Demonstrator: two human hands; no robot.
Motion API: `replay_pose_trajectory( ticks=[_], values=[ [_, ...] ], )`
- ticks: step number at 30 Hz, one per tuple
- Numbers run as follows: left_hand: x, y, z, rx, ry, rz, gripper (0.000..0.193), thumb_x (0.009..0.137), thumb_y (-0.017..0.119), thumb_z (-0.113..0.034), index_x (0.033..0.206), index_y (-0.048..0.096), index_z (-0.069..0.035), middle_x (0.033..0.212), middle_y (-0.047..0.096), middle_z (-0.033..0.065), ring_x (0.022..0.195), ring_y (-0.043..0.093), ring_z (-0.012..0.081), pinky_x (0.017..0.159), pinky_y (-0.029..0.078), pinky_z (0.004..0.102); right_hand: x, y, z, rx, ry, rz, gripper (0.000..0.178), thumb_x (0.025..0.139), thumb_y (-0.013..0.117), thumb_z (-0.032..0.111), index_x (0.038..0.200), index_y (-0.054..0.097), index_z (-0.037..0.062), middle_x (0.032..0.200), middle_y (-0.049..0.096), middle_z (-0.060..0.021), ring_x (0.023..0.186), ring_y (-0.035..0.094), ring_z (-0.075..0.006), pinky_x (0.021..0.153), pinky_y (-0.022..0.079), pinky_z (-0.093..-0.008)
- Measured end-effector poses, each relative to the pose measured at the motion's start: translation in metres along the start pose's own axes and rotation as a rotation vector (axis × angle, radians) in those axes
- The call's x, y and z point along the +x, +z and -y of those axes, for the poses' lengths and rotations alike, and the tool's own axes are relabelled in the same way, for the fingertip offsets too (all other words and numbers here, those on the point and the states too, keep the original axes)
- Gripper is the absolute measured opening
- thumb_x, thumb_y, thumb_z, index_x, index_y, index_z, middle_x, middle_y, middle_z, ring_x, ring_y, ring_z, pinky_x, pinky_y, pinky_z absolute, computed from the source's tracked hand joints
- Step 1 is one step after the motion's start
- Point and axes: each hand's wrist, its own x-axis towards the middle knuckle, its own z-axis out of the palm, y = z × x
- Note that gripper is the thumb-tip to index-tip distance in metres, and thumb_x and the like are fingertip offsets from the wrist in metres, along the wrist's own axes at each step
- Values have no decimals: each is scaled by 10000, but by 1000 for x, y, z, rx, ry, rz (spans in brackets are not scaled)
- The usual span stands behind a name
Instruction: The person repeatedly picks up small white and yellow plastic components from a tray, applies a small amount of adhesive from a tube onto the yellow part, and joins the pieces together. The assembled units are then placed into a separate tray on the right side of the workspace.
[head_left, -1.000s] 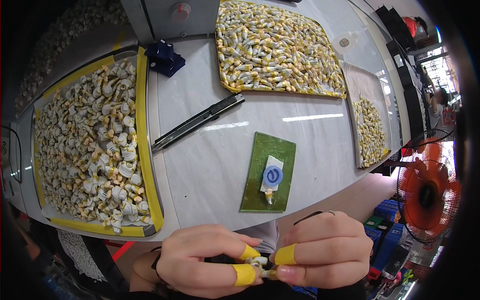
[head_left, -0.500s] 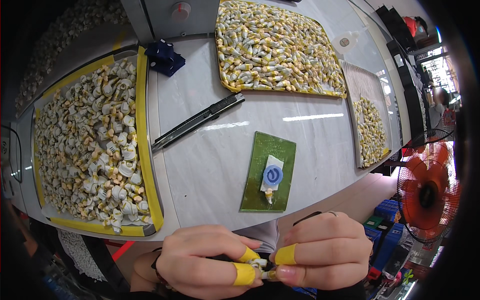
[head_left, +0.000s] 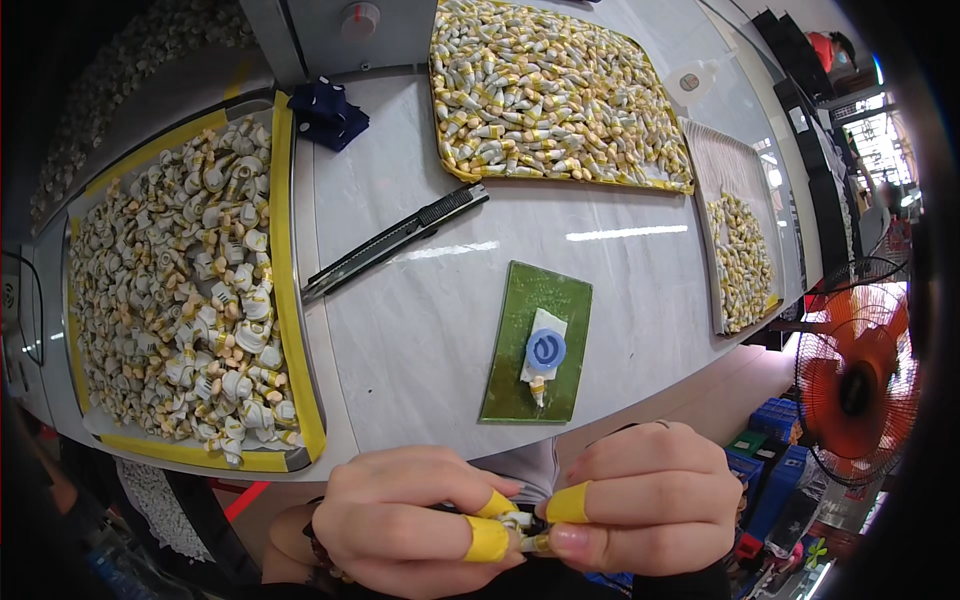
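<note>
The pale worktop [head_left: 420, 350] ends just beyond the left hand [head_left: 405, 520], pinching a white part [head_left: 517, 519], and right hand [head_left: 650, 503], pinching a slim piece [head_left: 537, 544] beside it; whether they're joined is hidden. Ahead, the front tray [head_left: 570, 181] holds loose pieces [head_left: 560, 100]; leftward, the side tray [head_left: 286, 250] holds seemingly joined ones [head_left: 190, 290].

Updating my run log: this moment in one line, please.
left hand: pinching white part; right hand: pinching small piece beside it; green board: bearing blue disc; table: black cutter lying on it

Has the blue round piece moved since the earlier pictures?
No. The blue round piece shows no visible shift against the green board, resting on the same white pad.
</note>
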Motion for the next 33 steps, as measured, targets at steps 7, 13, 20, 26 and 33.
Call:
replay_pose_trajectory(
  ticks=[7,13,20,26,33],
  values=[
    [1,2,-11,87,-132,-43,305,613,799,39,851,612,-4,758,642,167,569,644,265,599,577,341,4,-6,13,-40,113,76,112,721,728,28,822,680,16,823,668,-93,700,627,-201,612,546,-269],
    [0,0,-13,137,-141,-22,303,618,802,25,856,619,-16,771,643,157,576,644,262,603,578,339,0,2,6,-10,63,15,118,725,726,31,831,678,14,826,667,-94,718,628,-204,622,546,-271],
    [-1,2,-15,189,-112,-35,268,631,796,-2,839,630,-36,799,646,141,603,642,246,648,591,366,4,-6,13,-23,92,112,122,727,724,32,838,677,10,839,665,-100,727,631,-209,639,545,-279],
    [13,-9,-22,361,-18,212,267,685,761,2,882,586,-35,790,598,152,609,598,253,648,576,388,4,-9,11,-3,61,142,127,716,719,17,835,679,6,847,662,-106,715,630,-216,633,536,-284],
    [8,-8,-22,404,-8,194,259,671,774,-9,855,595,-42,790,601,144,616,599,250,652,579,392,3,-5,9,12,44,104,119,703,713,2,817,681,3,836,656,-105,703,622,-213,628,528,-282]
  ],
)
